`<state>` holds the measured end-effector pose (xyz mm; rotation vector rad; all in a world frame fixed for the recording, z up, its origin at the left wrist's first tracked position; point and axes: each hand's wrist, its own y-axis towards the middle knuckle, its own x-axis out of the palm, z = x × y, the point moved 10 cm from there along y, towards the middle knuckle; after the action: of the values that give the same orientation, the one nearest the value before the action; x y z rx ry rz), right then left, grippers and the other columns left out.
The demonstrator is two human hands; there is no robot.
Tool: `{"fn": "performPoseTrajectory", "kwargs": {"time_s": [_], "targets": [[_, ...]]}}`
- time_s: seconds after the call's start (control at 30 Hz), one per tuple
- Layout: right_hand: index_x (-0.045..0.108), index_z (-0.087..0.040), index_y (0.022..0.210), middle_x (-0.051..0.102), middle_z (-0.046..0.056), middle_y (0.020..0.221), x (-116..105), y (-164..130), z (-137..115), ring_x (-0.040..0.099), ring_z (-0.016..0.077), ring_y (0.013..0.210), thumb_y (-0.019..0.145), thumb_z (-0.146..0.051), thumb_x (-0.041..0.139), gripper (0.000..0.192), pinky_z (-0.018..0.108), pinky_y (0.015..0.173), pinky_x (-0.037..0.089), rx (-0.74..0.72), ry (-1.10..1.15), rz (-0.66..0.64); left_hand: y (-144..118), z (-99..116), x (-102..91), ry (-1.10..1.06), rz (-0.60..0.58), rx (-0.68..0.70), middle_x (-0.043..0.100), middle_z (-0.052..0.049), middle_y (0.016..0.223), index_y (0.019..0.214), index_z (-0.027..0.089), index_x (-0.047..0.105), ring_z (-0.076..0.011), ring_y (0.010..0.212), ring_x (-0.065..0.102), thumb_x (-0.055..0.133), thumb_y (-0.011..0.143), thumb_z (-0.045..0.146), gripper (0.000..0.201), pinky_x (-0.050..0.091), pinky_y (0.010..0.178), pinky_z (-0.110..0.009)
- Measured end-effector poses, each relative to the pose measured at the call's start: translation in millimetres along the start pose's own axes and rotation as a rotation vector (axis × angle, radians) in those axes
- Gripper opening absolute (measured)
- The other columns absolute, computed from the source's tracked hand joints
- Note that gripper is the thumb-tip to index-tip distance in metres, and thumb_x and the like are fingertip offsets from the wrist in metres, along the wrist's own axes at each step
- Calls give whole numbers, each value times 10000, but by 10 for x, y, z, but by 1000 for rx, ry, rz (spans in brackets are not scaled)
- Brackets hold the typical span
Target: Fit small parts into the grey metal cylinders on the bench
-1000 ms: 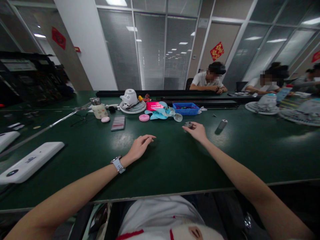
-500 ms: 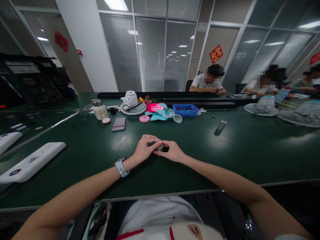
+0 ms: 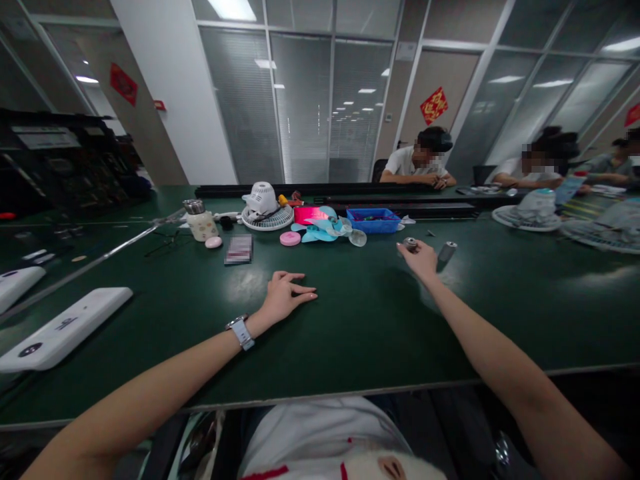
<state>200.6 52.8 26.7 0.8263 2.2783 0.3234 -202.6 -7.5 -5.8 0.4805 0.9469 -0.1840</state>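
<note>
Metal part (image 3: 411,244) now sits pinched in right hand (image 3: 424,260) fingers, carried out from table (image 3: 360,320) centre toward cylinder (image 3: 447,251). Left hand (image 3: 285,297) rests flat, fingers spread, empty; hands have separated.

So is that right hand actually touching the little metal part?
Touching. The head view shows the right hand with its fingertips closed around the small metal part, no gap between them.

Our left hand (image 3: 286,293) lies flat, palm down, fingers (image 3: 300,288) spread a little. Our right arm stretches far out, and our right hand (image 3: 423,259) pinches its fingers together.
</note>
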Motion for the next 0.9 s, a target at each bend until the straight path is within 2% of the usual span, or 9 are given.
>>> {"fn": "performPoseTrajectory", "kwargs": {"time_s": [0.1, 0.2, 0.27, 0.37, 0.5, 0.57, 0.63, 0.77, 0.9], "targets": [[721, -166, 949, 743, 138, 950, -153, 215, 478, 685, 319, 967, 749, -452, 702, 350, 462, 901, 509, 103, -185, 42, -5, -8, -25, -16, 17, 7, 614, -47, 1334, 1131, 363, 726, -292, 1214, 460, 602, 852, 555, 361, 332, 1038, -498], [676, -146, 1066, 719, 167, 1037, -163, 192, 579, 658, 333, 1025, 734, -445, 721, 449, 486, 928, 487, 147, -201, 24, -12, 4, -110, -58, 81, 6, 651, -61, 1274, 1219, 311, 684, -266, 1198, 500, 533, 905, 515, 404, 333, 1056, -466], [557, -123, 1272, 619, 221, 1261, -250, 56, 335, 562, 364, 1201, 710, -420, 755, 666, 539, 1009, 417, 92, -225, 132, -17, -36, -180, -96, 142, -44, 688, -58, 1196, 1223, 279, 679, -254, 1163, 528, 490, 933, 460, 391, 356, 1041, -444], [352, -123, 1460, 297, 244, 1548, -209, -387, -491, 267, 369, 1442, 770, -395, 719, 828, 590, 1125, 248, -233, -221, 212, -29, -159, -245, -163, 214, -151, 701, -60, 1152, 1167, 240, 692, -249, 1104, 561, 463, 934, 378, 355, 415, 972, -421], [398, -286, 1479, 236, 81, 1615, 668, -1497, -1586, 275, 288, 1460, 905, -418, 579, 616, 516, 1149, 286, -806, -9, -478, -24, -261, -254, -228, 249, -190, 704, -69, 1124, 1080, 207, 696, -237, 1039, 598, 469, 913, 330, 307, 457, 903, -400], [489, -311, 1427, 351, 41, 1571, 1002, -2081, -1824, 322, 250, 1444, 935, -374, 545, 499, 476, 1152, 307, -975, 73, -805, -18, -276, -243, -240, 246, -183, 708, -63, 1106, 1054, 210, 693, -231, 1034, 603, 472, 908, 322, 288, 459, 905, -395], [602, -287, 1331, 520, 39, 1453, 1174, -2346, -1887, 435, 215, 1379, 960, -286, 496, 385, 430, 1137, 350, -994, 140, -949, -16, -277, -237, -244, 245, -178, 708, -60, 1097, 1038, 212, 691, -227, 1027, 606, 477, 905, 320, 274, 460, 901, -391], [726, -270, 1147, 723, 18, 1157, 1179, -2119, -1786, 658, 182, 1118, 922, -166, 514, 327, 356, 1017, 485, -877, 178, -868, -22, -275, -229, -234, 240, -186, 706, -62, 1081, 1018, 216, 691, -224, 981, 615, 487, 900, 323, 259, 471, 859, -383], [736, -295, 1120, 731, 0, 1130, 755, -1329, -1496, 673, 207, 1070, 867, -99, 533, 379, 397, 990, 494, -808, 19, -531, -23, -299, -209, -248, 234, -192, 697, -65, 1077, 1028, 218, 684, -224, 987, 615, 499, 895, 329, 254, 478, 823, -365]]}}
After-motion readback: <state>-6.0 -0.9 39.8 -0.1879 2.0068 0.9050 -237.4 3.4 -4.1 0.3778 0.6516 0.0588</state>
